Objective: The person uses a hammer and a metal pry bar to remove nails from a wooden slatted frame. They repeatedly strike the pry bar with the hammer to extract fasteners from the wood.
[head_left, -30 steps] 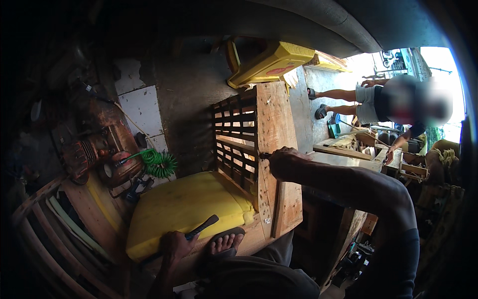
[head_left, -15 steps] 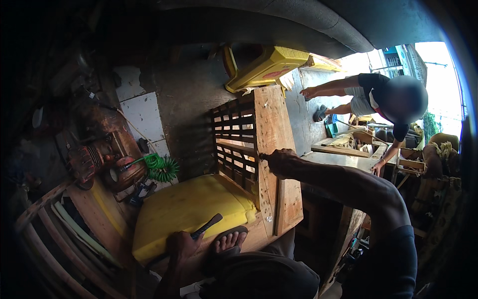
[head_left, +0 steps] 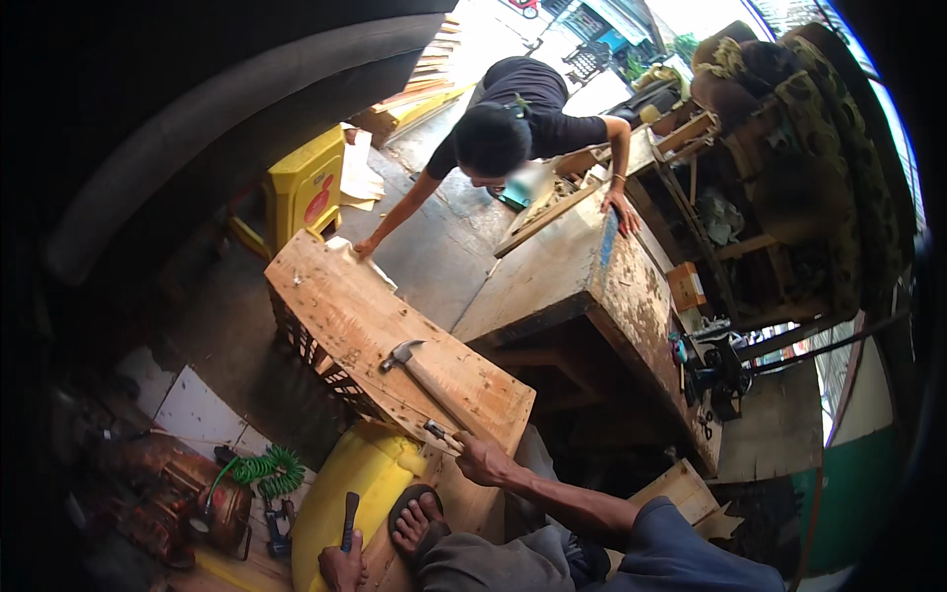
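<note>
My left hand (head_left: 342,567) is closed around a dark-handled tool (head_left: 350,518), whose flattened end points up; its kind is unclear. Below the wooden panel's near end, my right hand (head_left: 483,460) grips a short tool with a dark metal tip (head_left: 436,431). A claw hammer (head_left: 404,355) lies across the wooden panel (head_left: 335,286), its handle running down to my right fingers. The panel forms the side of a frame with dark woven webbing (head_left: 321,360). Yellow foam (head_left: 360,483) sits against that frame, beside my sandalled foot (head_left: 419,523).
Across from me a co-worker (head_left: 493,138) bends over, one hand by the panel's far end, the other on a worn table (head_left: 533,296). A yellow plastic stool (head_left: 306,183) stands at the far left. A rusty compressor (head_left: 212,498) with a green coiled hose (head_left: 271,469) is at lower left.
My view has swung right, so the panel appears farther left and slanted. My right hand has shifted toward the panel's near end. The co-worker now leans closer, and the claw hammer has become visible.
</note>
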`<control>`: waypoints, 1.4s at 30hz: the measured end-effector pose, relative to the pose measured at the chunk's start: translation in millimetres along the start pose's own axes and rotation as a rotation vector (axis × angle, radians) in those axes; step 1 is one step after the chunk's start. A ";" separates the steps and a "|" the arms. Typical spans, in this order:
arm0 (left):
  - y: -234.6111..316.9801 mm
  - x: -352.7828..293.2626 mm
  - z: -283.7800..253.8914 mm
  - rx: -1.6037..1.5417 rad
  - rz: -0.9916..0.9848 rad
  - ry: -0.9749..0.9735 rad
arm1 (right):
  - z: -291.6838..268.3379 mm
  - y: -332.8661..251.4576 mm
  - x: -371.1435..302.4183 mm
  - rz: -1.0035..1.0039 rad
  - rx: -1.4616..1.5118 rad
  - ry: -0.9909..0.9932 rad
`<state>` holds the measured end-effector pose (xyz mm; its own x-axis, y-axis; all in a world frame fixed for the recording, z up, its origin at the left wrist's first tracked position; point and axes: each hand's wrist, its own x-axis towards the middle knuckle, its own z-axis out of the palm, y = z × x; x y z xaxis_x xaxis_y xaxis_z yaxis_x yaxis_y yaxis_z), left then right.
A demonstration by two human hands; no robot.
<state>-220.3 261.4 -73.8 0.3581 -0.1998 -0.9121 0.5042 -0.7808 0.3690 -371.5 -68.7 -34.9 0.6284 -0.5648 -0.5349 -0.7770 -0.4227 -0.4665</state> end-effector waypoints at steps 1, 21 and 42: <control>-15.1 14.2 5.4 -0.037 -0.020 0.087 | -5.8 -10.9 -13.7 0.054 -0.006 0.011; 235.4 -85.9 132.4 0.872 1.024 0.077 | -54.3 6.5 -111.5 -0.229 0.666 0.507; 238.5 -117.7 275.4 -0.244 0.256 -0.685 | 22.8 73.8 -204.5 0.143 1.014 0.266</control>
<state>-358.6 -64.3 72.3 -0.0396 -0.7407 -0.6707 0.6591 -0.5239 0.5396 -556.5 31.8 24.0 0.4097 -0.7514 -0.5172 -0.3711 0.3807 -0.8470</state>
